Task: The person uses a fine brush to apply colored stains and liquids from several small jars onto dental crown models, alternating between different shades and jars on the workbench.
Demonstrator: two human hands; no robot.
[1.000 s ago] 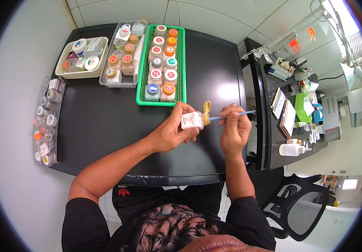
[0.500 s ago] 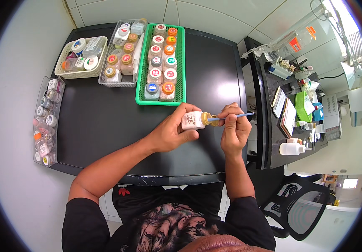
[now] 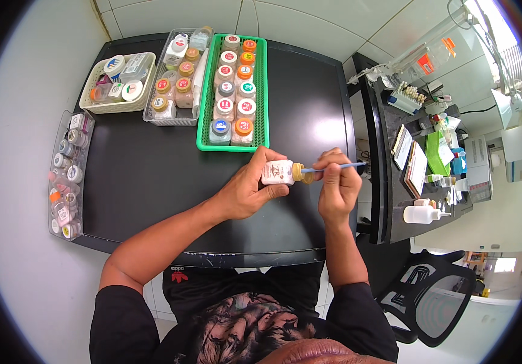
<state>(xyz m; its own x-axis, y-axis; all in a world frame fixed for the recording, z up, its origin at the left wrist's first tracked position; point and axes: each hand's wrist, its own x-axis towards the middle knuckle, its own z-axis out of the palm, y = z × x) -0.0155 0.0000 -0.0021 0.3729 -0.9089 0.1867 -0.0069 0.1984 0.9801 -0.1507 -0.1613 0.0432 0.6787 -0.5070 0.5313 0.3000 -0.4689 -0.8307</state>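
Over the black table, my left hand (image 3: 250, 189) is closed round a small clear bottle (image 3: 278, 173) with pale pink contents and a gold collar, tipped on its side so its neck points right. My right hand (image 3: 340, 182) pinches a slim blue stick (image 3: 349, 165). The stick's left end lies at the bottle's gold neck; whether it reaches inside I cannot tell. A gold cap (image 3: 307, 176) shows beside the neck, next to my right fingers. Whether it is hinged to the bottle or held by those fingers is unclear.
Beyond my hands stands a green basket (image 3: 202, 130) of capped bottles. Left of it are a clear bin (image 3: 173, 122) and a cream basket (image 3: 115, 109); a clear tray (image 3: 85, 182) of jars lines the left edge. A dark side counter (image 3: 388, 182) holds a white squeeze bottle (image 3: 420, 214).
Hands, bottle and stick stay almost in place. The bottle has turned slightly in my left hand, and the stick has shifted a little.
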